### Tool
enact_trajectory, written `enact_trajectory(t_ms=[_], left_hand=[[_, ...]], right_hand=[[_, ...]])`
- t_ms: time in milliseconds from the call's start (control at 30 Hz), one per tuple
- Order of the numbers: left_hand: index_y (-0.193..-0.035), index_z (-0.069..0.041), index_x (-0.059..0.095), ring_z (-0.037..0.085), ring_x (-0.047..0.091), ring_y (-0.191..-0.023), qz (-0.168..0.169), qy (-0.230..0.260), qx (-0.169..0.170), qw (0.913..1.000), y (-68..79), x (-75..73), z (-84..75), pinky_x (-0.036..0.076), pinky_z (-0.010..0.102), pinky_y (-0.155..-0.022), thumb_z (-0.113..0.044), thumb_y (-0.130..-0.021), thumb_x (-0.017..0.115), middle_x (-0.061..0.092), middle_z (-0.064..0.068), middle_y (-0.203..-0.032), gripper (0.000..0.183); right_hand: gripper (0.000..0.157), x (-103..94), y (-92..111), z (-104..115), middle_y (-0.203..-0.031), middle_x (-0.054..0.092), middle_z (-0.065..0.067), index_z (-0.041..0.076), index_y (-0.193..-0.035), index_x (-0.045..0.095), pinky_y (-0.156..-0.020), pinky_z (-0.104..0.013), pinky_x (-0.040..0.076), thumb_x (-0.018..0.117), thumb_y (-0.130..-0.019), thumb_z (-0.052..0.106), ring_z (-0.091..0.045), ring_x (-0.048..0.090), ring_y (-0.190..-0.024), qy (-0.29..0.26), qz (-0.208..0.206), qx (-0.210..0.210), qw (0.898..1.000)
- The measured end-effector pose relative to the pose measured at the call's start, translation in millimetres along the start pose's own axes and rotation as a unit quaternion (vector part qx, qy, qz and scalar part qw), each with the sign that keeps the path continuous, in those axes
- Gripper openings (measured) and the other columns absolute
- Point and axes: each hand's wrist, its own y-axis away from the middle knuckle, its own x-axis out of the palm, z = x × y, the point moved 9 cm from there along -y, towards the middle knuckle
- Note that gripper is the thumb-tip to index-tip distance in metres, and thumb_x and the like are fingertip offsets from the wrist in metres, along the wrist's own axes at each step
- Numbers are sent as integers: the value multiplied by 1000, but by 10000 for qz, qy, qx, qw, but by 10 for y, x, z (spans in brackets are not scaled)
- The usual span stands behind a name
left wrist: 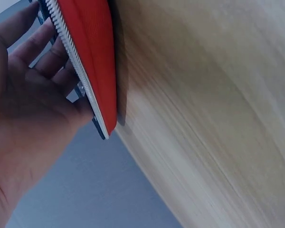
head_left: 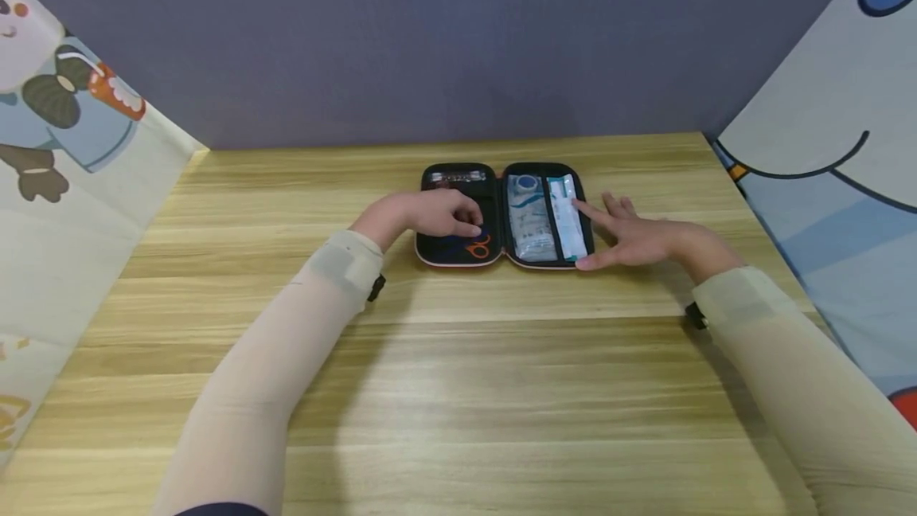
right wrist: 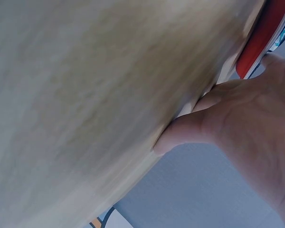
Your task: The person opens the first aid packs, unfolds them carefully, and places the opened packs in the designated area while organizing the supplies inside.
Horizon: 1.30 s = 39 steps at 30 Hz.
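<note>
A small zip case (head_left: 502,255) lies spread flat, its black interior facing up and its outside red. Over its left half is my left hand (head_left: 438,213), fingers bent downward into it; the zipped rim hides their tips in the left wrist view, and nothing shows in the palm (left wrist: 28,104). Beside the thumb are orange-handled scissors (head_left: 478,246). My right hand (head_left: 634,239) rests with spread fingers at the case's right edge. One finger touches a white-and-teal packet (head_left: 568,217), and the thumb lies at the lower corner.
A clear bag of supplies (head_left: 531,221) sits under a strap in the right half. Small clear-wrapped items (head_left: 458,177) line the upper left half. The wooden table (head_left: 458,388) meets a grey-blue panel (head_left: 458,46) behind; cartoon-printed sheets (head_left: 64,205) stand at both sides.
</note>
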Motion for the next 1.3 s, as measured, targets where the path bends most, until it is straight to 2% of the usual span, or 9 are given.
enact_trajectory(t_ms=[167, 400, 500, 633, 733, 833, 1033, 1200, 1300], left_hand=[[-147, -12, 57, 27, 58, -118, 68, 60, -109, 9999, -29, 53, -14, 49, 46, -106, -31, -108, 64, 61, 13, -132, 43], [-146, -10, 58, 29, 60, -124, 5, 78, -227, 9997, -70, 55, -41, 49, 46, -110, -27, -108, 64, 62, 15, -136, 42], [-141, -10, 63, 26, 65, -118, -49, -3, -249, 9997, -70, 24, -73, 52, 45, -106, -27, -106, 67, 68, 12, -130, 39], [-137, -10, 66, 21, 70, -99, -42, -63, -280, 9996, -69, -3, -93, 56, 40, -96, -28, -106, 68, 76, 9, -114, 36], [-136, -10, 66, 17, 69, -81, -18, -28, -313, 9995, -66, -9, -83, 57, 36, -88, -29, -106, 67, 78, 7, -100, 35], [-134, -12, 66, 15, 65, -71, -54, 36, -312, 9995, -63, -16, -75, 57, 35, -80, -29, -108, 65, 75, 5, -94, 31], [-123, -16, 69, 16, 66, -71, -342, -45, -243, 9991, -52, -58, -65, 56, 35, -77, -29, -110, 60, 74, 3, -93, 21], [-120, -17, 70, 17, 66, -73, -418, -145, -196, 9988, -49, -57, -60, 54, 37, -82, -30, -111, 58, 72, 3, -87, 20], [-120, -15, 71, 19, 68, -83, -602, -224, -175, 9978, -41, -106, -53, 53, 40, -90, -29, -111, 59, 74, 5, -95, 21]], right_hand=[[119, -4, -7, -12, -171, -28, -31, 35, -171, -10, -111, -92, 1, 72, -92, 69, -61, -25, -156, 30, -11, 25, 10000], [119, -10, -6, -22, -171, -27, -31, 35, -171, -10, -111, -92, 1, 73, -91, 68, -61, -25, -155, -21, -10, 32, 10000], [119, -4, -3, -16, -171, -27, -31, 35, -171, -9, -111, -92, 1, 73, -91, 68, -62, -24, -155, -29, 0, 15, 10000], [119, 2, 1, -10, -171, -27, -31, 35, -171, -9, -110, -92, 1, 73, -91, 67, -62, -24, -155, -21, -1, -3, 10000], [119, 4, -2, -5, -171, -27, -31, 35, -171, -9, -110, -92, 1, 73, -91, 67, -62, -24, -155, -21, -10, -15, 10000], [119, 3, -3, -1, -171, -27, -31, 35, -171, -9, -110, -93, 1, 73, -91, 67, -62, -24, -155, -12, -15, -18, 10000], [119, -3, -4, -6, -171, -28, -31, 36, -171, -9, -109, -93, 1, 73, -91, 67, -62, -24, -155, -7, -17, -20, 10000], [119, -6, -8, -3, -171, -28, -31, 36, -171, -9, -109, -93, 1, 73, -92, 67, -62, -24, -155, -8, -11, -21, 10000], [118, -4, -6, -6, -171, -27, -31, 36, -171, -9, -108, -94, 1, 72, -92, 68, -61, -24, -156, 5, -22, 2, 10000]])
